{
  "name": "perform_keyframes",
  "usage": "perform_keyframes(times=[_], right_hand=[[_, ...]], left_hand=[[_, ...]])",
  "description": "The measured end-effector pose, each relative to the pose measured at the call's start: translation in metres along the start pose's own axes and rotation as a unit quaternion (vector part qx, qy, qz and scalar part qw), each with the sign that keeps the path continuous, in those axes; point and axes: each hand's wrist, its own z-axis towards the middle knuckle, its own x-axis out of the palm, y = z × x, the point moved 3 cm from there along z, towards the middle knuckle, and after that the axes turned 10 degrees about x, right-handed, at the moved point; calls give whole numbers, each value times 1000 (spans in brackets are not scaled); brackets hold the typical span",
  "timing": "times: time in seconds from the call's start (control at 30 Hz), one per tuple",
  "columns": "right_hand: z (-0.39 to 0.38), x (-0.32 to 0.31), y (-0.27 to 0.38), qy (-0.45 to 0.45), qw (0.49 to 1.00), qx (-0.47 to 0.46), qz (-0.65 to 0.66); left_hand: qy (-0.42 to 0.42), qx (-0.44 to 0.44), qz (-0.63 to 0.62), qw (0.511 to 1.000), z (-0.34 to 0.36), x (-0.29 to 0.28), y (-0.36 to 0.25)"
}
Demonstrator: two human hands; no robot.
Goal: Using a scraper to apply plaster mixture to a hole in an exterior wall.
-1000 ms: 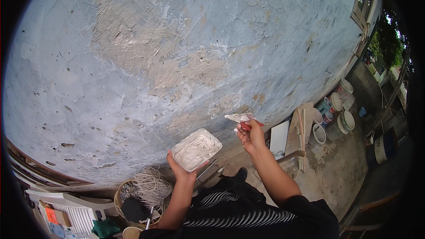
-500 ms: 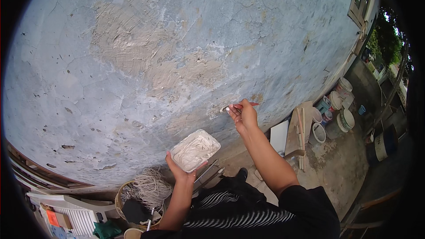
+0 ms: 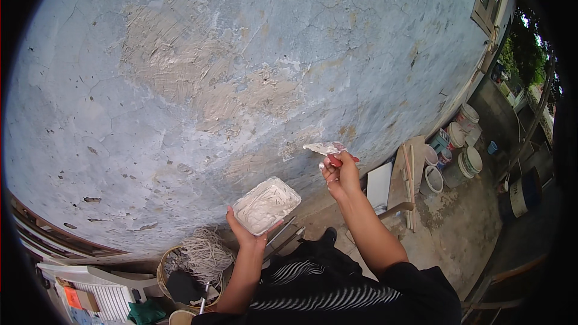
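Note:
My left hand (image 3: 250, 232) grips a white rectangular tub (image 3: 265, 204) of pale, creamy putty from underneath. To the upper right of the tub, my right hand (image 3: 339, 177) is closed on the red handle of a putty knife (image 3: 320, 147); pale putty coats the blade, and white smears show on my fingers. The blade appears near the weathered pale-blue wall (image 3: 373, 66), though contact is unclear. Rough beige putty patches (image 3: 174, 54) cover part of the wall at the upper left, with a fainter patch just left of the knife.
Several buckets (image 3: 469, 162) and leaning boards (image 3: 398, 180) line the wall at right, beside a drum (image 3: 521, 192). At lower left are a basket with a rope bundle (image 3: 205, 253) and white slatted plastic items (image 3: 105, 295). Concrete ground (image 3: 457, 229) is below; framed openings (image 3: 484, 0) edge the wall.
Half a second ago my right hand was higher and further left with the blade turned edge-on; now it is lower and right, the coated blade face showing. My left hand has barely moved.

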Motion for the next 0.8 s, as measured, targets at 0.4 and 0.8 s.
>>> perform_keyframes(times=[0.4, 0.8], right_hand=[[22, 22, -20, 5, 1000, -11, -24], [18, 36, -3, 16, 999, 30, -9]], left_hand=[[13, -7, 7, 1000, -5, 4, 0], [27, -20, 13, 999, 3, 23, 11]])
